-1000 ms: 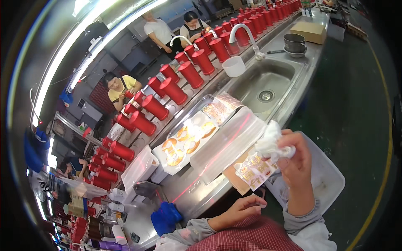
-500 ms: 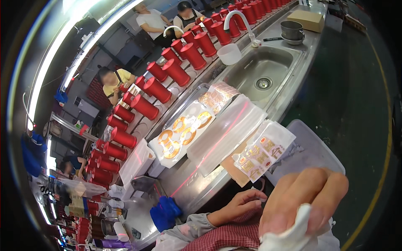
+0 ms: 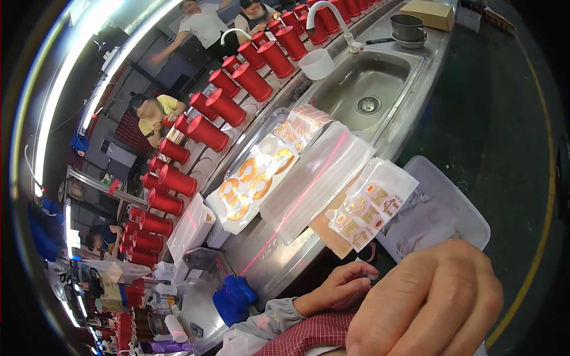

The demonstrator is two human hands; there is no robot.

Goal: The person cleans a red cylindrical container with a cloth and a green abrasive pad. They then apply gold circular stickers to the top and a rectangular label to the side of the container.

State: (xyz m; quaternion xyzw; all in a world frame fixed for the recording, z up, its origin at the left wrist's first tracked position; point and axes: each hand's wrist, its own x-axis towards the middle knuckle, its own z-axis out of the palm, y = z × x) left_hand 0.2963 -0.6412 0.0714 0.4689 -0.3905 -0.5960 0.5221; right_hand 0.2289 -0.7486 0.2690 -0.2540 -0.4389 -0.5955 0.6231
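My right hand [image 3: 424,302] is large and close at the lower right, fingers curled into the palm; whatever they enclose is hidden. Lower in the middle, my left hand [image 3: 338,288] lies by the red checked apron [image 3: 314,335], fingers loosely bent, with nothing visible in it. Just beyond the hands, a white sheet with gold lettering stickers [image 3: 374,207] rests over brown cardboard [image 3: 329,231] at the counter's edge. Left of it are a stack of white translucent sheets [image 3: 314,184] and a sheet of gold ring stickers [image 3: 252,184].
A steel sink [image 3: 368,83] with a white faucet [image 3: 329,9] lies ahead. Rows of red canisters [image 3: 205,130] line the conveyor. A pale plastic bin [image 3: 457,202] holds scraps at right. Blue cloth [image 3: 234,299] sits at left. Several people work across the line.
The white crumpled piece in my right hand is no longer visible, and that hand is nearer and larger. My left hand stays about in place. A person at the back has stretched an arm out.
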